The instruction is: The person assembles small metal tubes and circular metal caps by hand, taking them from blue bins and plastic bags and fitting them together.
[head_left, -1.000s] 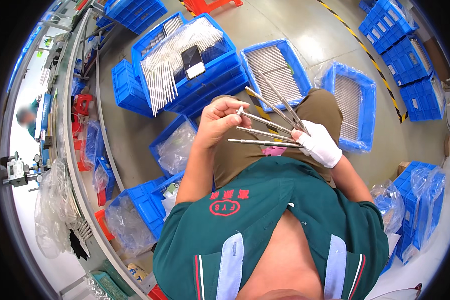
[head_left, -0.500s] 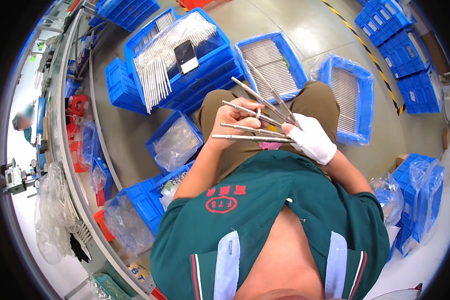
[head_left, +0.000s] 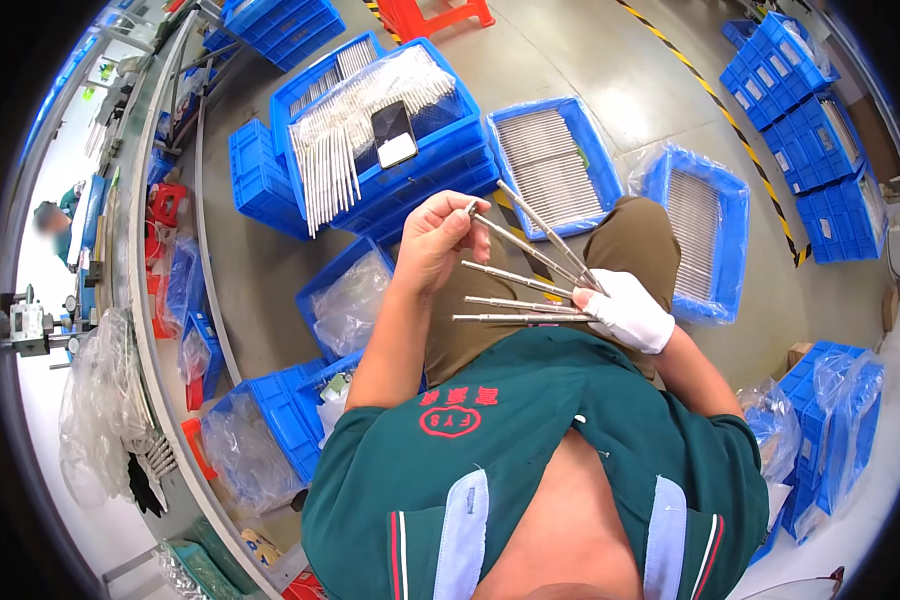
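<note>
Several slim, stepped metal rods [head_left: 515, 272] fan out from my right hand [head_left: 630, 314], which wears a white glove and is closed round their near ends. My bare left hand [head_left: 442, 238] is closed, with thumb and fingers at the far tip of one of the upper rods. The other rods' tips point left and up, free of my left hand. Both hands are above my lap, in front of the green shirt.
A blue crate [head_left: 470, 135] piled with rods holds a phone [head_left: 394, 134] on top. Lined blue crates of rods [head_left: 610, 195] [head_left: 742, 250] stand ahead on the floor. A workbench [head_left: 175, 400] runs along the left; stacked blue crates [head_left: 838, 215] stand at the right.
My left hand has moved up and left from the middle rods to the tip of an upper one. The rods are spread wider; the whole view has shifted slightly.
</note>
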Action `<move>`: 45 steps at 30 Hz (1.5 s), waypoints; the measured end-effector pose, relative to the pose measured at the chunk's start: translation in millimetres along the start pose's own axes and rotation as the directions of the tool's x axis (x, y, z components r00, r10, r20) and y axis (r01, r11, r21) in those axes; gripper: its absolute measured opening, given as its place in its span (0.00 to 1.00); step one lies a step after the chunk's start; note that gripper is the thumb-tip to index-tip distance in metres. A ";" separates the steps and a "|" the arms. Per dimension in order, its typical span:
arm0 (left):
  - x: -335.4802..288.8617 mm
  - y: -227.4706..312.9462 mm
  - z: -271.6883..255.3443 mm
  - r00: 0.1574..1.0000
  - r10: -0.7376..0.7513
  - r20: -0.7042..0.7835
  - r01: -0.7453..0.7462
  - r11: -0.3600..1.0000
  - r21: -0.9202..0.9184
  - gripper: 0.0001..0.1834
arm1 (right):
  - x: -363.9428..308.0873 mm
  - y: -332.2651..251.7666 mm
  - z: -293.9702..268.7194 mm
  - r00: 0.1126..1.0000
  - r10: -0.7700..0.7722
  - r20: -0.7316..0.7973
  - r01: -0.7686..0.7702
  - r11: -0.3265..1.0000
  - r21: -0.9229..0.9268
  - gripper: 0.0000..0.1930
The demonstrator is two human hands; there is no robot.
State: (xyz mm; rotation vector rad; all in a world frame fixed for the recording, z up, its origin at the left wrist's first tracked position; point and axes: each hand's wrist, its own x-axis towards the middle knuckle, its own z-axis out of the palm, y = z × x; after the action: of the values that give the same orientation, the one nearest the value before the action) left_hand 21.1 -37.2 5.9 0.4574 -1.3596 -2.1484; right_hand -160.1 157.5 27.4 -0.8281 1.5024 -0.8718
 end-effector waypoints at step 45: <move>8.7 5.1 3.2 0.981 -0.024 0.195 0.026 1.000 -0.008 0.19 | 1.6 -3.3 -0.3 0.915 0.048 0.400 -0.195 0.921 0.336 0.10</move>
State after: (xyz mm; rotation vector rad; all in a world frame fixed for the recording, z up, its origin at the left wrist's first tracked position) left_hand 13.8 -41.9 12.0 0.2663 -1.4526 -2.2685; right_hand -160.4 154.5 29.5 -0.5735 0.9902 -0.8081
